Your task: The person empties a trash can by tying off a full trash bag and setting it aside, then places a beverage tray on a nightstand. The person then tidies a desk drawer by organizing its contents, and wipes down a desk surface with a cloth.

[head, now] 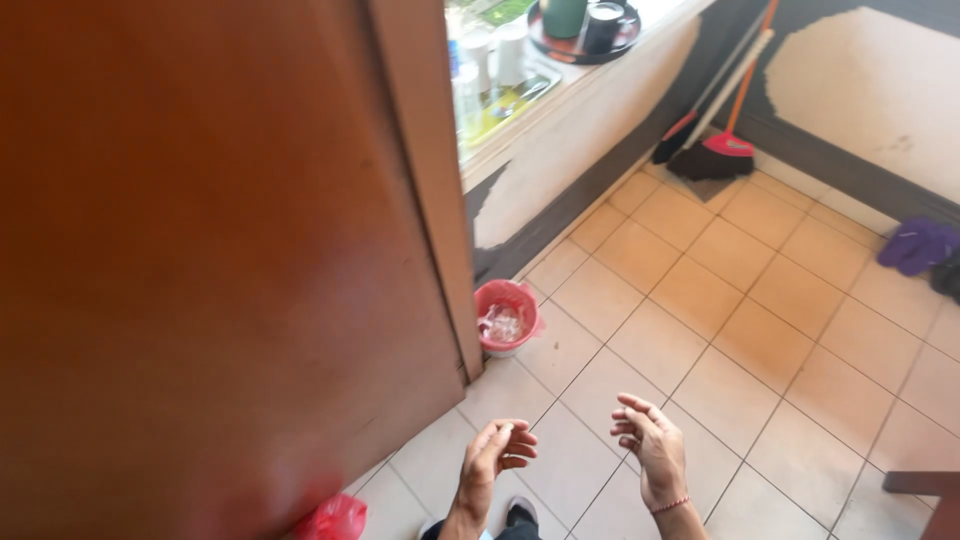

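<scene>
Tiled floor (700,300) below: a red bin (507,315) (clear plastic inside) sits beside the wooden door (200,250); my left hand (495,455) and right hand (650,445) hang loosely curled, empty.

**Packaging in view: few items, no signs or screens**

Small bin (507,316) on the floor tiles, just beside the foot of the wooden door frame: lined with a pink-red plastic bag, folded over the rim. Inside, crumpled clear plastic wrapping (500,324), glossy, colourless.

Red plastic bag (335,518) at the bottom edge of view, against the base of the brown door, bunched and shiny; contents not visible.

On the ledge above, left of a dark round tray: pale bottles or containers (495,55) standing on a clear rectangular tray (530,88); too blurred to tell any labels.

No signs, no screens seen.
</scene>
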